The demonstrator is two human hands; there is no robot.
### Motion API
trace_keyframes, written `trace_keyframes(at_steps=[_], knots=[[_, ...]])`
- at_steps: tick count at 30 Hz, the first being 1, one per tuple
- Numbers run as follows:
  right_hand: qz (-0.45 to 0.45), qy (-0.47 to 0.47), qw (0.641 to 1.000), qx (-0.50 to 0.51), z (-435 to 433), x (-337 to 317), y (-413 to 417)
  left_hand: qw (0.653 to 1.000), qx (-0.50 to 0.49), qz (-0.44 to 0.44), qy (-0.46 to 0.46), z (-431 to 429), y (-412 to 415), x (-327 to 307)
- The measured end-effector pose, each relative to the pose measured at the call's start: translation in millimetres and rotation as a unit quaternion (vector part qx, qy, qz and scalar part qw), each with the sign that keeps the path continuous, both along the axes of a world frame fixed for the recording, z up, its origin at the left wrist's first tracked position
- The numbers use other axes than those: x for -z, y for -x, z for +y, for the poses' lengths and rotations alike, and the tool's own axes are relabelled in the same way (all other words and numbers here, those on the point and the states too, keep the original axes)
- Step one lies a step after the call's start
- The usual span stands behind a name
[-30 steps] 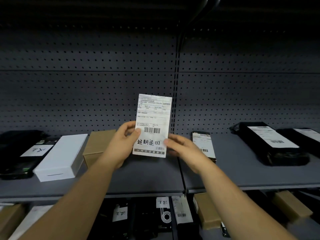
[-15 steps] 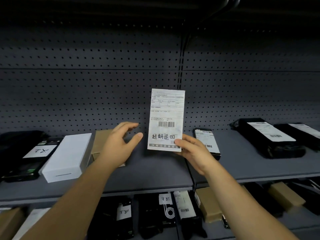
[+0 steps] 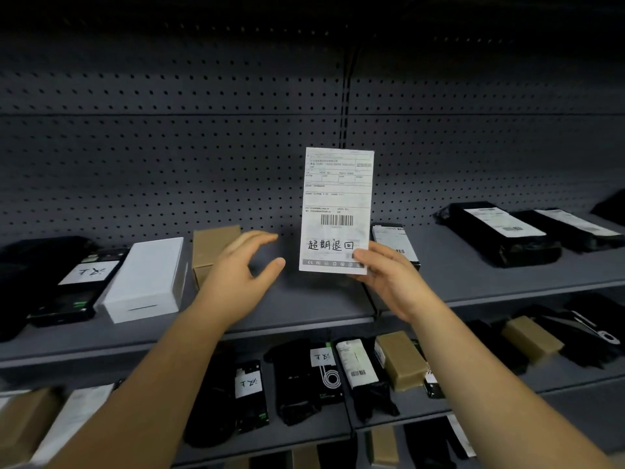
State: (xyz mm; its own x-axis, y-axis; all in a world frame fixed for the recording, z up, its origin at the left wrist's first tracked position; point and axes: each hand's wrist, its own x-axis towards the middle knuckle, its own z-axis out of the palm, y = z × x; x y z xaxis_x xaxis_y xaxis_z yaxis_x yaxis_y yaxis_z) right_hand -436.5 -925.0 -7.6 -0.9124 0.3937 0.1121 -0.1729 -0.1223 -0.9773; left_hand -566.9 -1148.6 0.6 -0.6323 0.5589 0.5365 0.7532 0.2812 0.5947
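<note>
White paper label (image 3: pixel 336 211) stands upright in my right hand (image 3: pixel 389 282). I pinch it at its lower right corner, thumb on the printed face and fingers behind. A barcode and four handwritten characters face me. My left hand (image 3: pixel 236 275) hangs just left of the label and apart from it, fingers spread and lightly bent, thumb out, holding nothing.

Below the label and both hands runs the grey shelf (image 3: pixel 304 306). Left of the label, partly behind my left hand, sits a brown carton (image 3: pixel 211 245); whether my fingers touch it I cannot tell. Further left of the label lies a white box (image 3: pixel 148 279), just beside the carton, and past it a black parcel (image 3: pixel 77 282) with a handwritten slip on top. Right of the label, partly hidden by it and by my right hand, lies a black packet (image 3: pixel 392 238) with a printed sticker. Well to the right of the label lie long black parcels (image 3: pixel 500 231) with stickers. Behind the label rises the dark pegboard (image 3: pixel 169 147).
</note>
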Motion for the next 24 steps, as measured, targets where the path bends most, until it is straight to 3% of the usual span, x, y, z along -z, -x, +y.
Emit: trace_keyframes(at_steps=[7,14,24], knots=[[0.031,0.011,0.999,0.042,14,-3,-95,0.999,0.04,0.021,0.022,27,-82,-12],[0.046,-0.005,0.979,0.197,71,-10,-287,0.984,0.175,0.02,0.023,122,-221,-22],[0.025,-0.025,0.896,0.443,135,3,-542,0.904,0.426,0.022,0.013,300,-420,-15]])
